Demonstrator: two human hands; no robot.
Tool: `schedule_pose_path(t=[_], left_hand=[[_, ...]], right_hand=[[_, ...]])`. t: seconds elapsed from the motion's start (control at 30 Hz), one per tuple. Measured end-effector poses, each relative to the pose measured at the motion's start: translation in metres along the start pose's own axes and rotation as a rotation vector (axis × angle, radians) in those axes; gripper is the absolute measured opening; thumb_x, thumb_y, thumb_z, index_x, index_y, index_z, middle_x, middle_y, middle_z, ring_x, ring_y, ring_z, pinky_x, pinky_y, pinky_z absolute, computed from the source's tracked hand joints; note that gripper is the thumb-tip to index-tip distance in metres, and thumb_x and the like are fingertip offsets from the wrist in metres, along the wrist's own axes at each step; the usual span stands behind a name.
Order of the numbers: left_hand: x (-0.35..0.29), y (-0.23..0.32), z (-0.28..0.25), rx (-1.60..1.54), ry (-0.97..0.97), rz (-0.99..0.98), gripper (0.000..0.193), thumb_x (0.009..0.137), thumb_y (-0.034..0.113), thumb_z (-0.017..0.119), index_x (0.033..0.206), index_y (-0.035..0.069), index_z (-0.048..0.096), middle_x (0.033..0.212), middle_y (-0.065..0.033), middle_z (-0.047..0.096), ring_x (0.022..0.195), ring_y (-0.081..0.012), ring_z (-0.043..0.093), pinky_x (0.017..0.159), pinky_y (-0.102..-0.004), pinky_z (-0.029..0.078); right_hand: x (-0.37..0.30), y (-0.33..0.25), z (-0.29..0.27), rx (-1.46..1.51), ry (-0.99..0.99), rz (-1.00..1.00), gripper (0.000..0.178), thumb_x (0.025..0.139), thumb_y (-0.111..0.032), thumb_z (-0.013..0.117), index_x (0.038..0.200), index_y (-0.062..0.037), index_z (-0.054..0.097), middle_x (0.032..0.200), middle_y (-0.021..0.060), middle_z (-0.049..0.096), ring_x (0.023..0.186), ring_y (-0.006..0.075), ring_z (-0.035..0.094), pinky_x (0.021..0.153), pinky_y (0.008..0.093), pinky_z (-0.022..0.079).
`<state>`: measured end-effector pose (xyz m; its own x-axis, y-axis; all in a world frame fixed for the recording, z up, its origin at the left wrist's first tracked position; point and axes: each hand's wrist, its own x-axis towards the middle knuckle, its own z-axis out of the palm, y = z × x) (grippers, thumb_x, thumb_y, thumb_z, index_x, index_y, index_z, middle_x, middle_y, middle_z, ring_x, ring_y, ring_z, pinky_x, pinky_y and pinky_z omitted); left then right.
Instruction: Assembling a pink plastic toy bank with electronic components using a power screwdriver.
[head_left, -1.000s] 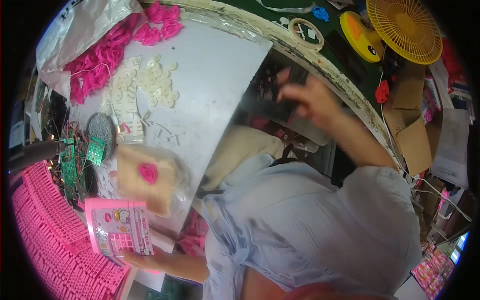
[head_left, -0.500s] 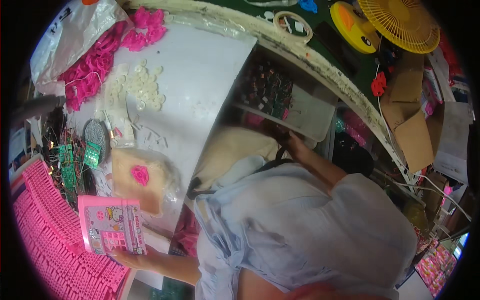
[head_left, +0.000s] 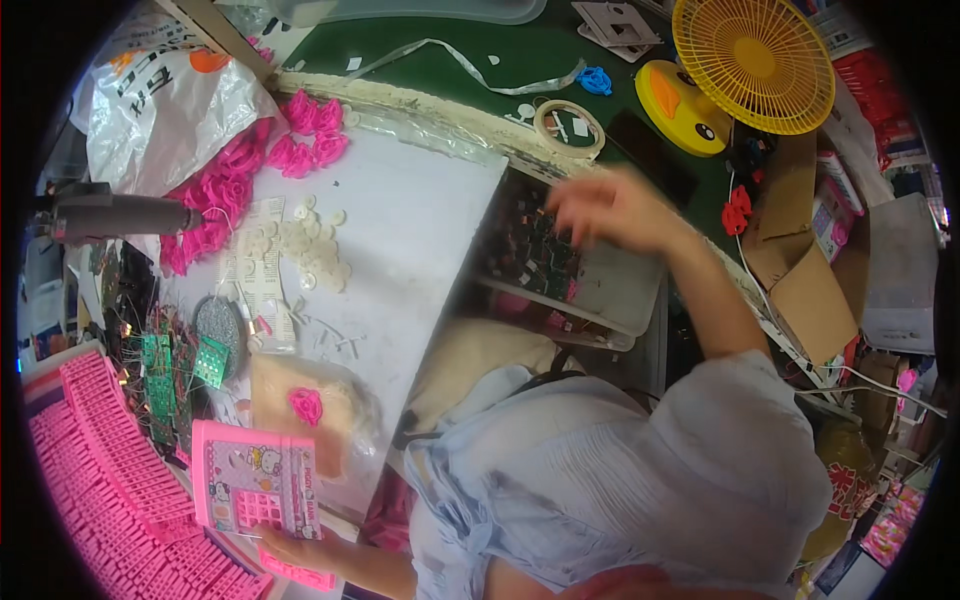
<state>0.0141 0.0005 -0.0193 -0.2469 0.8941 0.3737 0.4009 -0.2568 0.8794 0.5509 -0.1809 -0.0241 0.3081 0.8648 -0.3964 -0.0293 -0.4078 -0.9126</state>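
At the lower left my left hand (head_left: 290, 548) is closed on the lower edge of a pink printed toy panel (head_left: 255, 480), which has cartoon figures and a grid of key openings. A smaller pink piece (head_left: 300, 572) shows just below that hand. My right hand (head_left: 615, 212), blurred by motion, is raised over an open bin of small wired parts (head_left: 530, 235); its fingers look apart, and I see nothing in them. Next to the panel, a pink rose-shaped piece (head_left: 305, 406) lies on a tan pad (head_left: 270, 380).
Stacked pink panels (head_left: 120, 470) fill the lower left, beside wired green circuit boards (head_left: 160, 385). White round pieces (head_left: 320, 250) and pink parts (head_left: 215, 220) lie on the white worktop (head_left: 400, 210). A yellow fan (head_left: 755, 60) and a tape roll (head_left: 568, 130) stand beyond.
My right hand has come up out of the area by the bin and moved away from my body. The left hand still holds the panel. The whole view has shifted slightly.
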Motion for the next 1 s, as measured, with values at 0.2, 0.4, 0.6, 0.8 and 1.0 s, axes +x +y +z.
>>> schedule_pose_path(t=[0.2,0.4,0.6,0.8,1.0], left_hand=[[0.016,-0.029,-0.006,-0.082,0.064,-0.156,0.056,0.1,0.032,0.061,0.137,-0.009,0.05,0.13,-0.0201,0.054,0.118,-0.0273,0.055,0.099,-0.0406,0.047],[0.016,-0.055,-0.031,-0.158,0.052,-0.107,0.056,0.1,0.033,0.059,0.134,-0.01,0.05,0.131,-0.0216,0.056,0.116,-0.026,0.057,0.098,-0.0397,0.048],[0.019,-0.039,-0.018,-0.177,0.106,-0.17,0.051,0.1,0.033,0.058,0.129,-0.01,0.054,0.126,-0.0195,0.058,0.111,-0.0252,0.059,0.093,-0.0386,0.05],[0.008,0.0,0.003,-0.063,0.198,-0.102,0.046,0.102,0.034,0.055,0.123,-0.007,0.06,0.12,-0.0163,0.056,0.105,-0.0229,0.057,0.087,-0.0357,0.049],[0.005,-0.043,-0.023,0.004,-0.064,0.201,0.046,0.097,0.018,0.064,0.139,0.002,0.054,0.13,-0.0197,0.056,0.118,-0.0348,0.057,0.099,-0.0421,0.05]], right_hand=[[0.097,0.033,-0.165,-1.202,0.913,-0.295,0.05,0.082,-0.03,0.076,0.124,-0.0049,0.064,0.119,0.0213,0.066,0.107,0.0365,0.064,0.094,0.0425,0.051],[0.088,0.02,-0.165,-0.646,0.853,-0.419,0.056,0.082,-0.036,0.076,0.124,-0.0006,0.062,0.11,0.0177,0.068,0.093,0.0283,0.069,0.082,0.0387,0.057],[-0.018,0.051,0.023,0.148,-0.521,0.457,0.06,0.098,-0.055,0.047,0.105,0.0,0.07,0.085,0.0135,0.072,0.065,0.0161,0.066,0.058,0.0301,0.054],[-0.081,0.327,0.092,-0.091,0.035,0.81,0.055,0.096,-0.056,0.051,0.105,-0.0047,0.068,0.08,0.0071,0.068,0.059,0.0158,0.059,0.051,0.0308,0.045],[-0.031,0.45,0.158,0.271,0.286,0.41,0.043,0.096,-0.041,0.054,0.12,-0.0077,0.066,0.087,0.0083,0.071,0.077,0.0221,0.064,0.073,0.037,0.051]])
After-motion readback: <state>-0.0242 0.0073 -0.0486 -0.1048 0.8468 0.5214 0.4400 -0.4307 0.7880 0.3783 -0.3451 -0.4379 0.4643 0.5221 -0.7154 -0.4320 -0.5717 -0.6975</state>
